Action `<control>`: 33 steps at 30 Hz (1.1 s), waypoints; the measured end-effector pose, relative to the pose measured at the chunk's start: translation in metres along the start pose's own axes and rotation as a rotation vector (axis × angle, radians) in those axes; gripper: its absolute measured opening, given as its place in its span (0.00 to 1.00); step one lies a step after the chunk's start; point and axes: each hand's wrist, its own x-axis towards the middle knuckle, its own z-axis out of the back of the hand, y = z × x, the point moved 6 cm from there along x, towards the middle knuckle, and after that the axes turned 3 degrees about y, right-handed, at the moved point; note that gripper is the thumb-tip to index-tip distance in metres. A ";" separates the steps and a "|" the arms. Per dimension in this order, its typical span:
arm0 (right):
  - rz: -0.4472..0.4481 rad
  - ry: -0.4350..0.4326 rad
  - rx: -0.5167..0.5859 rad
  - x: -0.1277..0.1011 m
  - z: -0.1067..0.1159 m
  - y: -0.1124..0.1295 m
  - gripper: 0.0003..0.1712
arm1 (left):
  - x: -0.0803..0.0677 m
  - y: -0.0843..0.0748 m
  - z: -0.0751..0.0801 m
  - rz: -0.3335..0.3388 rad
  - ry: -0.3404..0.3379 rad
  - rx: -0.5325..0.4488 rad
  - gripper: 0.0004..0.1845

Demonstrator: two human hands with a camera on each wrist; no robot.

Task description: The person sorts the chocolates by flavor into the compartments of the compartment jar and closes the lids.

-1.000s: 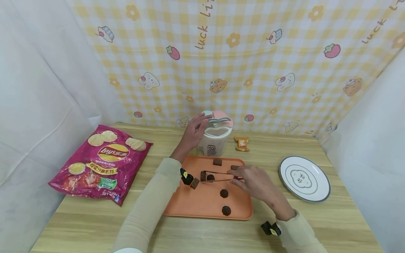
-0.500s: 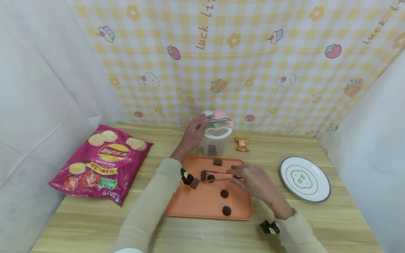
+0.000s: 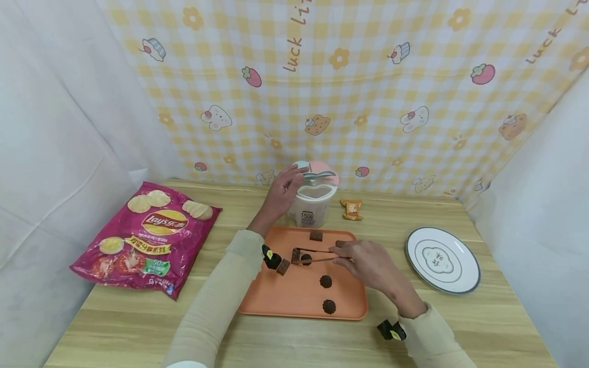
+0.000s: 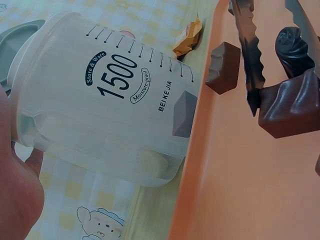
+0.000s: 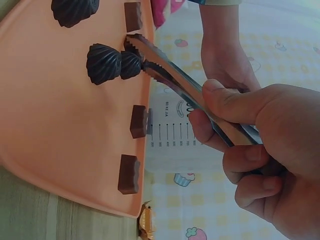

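My left hand [image 3: 280, 193] grips the upper rim of a clear storage container [image 3: 309, 210] marked 1500, with a pink and green lid; the thumb shows beneath the rim in the left wrist view. My right hand [image 3: 374, 261] holds metal tongs [image 5: 187, 90] between thumb and fingers. Their serrated tips stand at the two ends of a rectangular chocolate [image 4: 291, 106] on the orange tray [image 3: 285, 301]. A dark ridged chocolate [image 4: 294, 50] sits between the tong arms, behind that piece. Another rectangular chocolate [image 3: 282, 266] lies just left of the tips.
Further chocolates are on the tray: a rectangular one [image 3: 316, 235] at the back and round ridged ones [image 3: 325, 281] toward the front. A small orange wrapped snack [image 3: 352, 209] lies right of the container. A chip bag [image 3: 152, 237] is at left, a white plate [image 3: 443, 278] at right.
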 end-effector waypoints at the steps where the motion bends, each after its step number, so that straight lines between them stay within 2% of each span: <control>1: -0.001 -0.003 0.003 0.000 0.000 0.000 0.15 | 0.000 0.000 0.000 0.001 0.000 -0.001 0.22; 16: -0.004 -0.049 0.036 -0.003 0.005 -0.001 0.13 | 0.000 0.000 0.000 0.010 0.006 -0.009 0.22; 24: 0.031 -0.122 0.023 -0.009 0.012 -0.002 0.09 | 0.000 0.002 0.000 0.009 0.002 -0.006 0.22; 29: -0.001 -0.174 0.049 -0.017 0.027 0.001 0.08 | 0.000 0.002 0.000 0.003 0.007 -0.014 0.22; 33: -0.048 -0.242 0.065 -0.023 0.044 0.003 0.11 | 0.000 0.001 0.000 -0.005 0.007 -0.024 0.22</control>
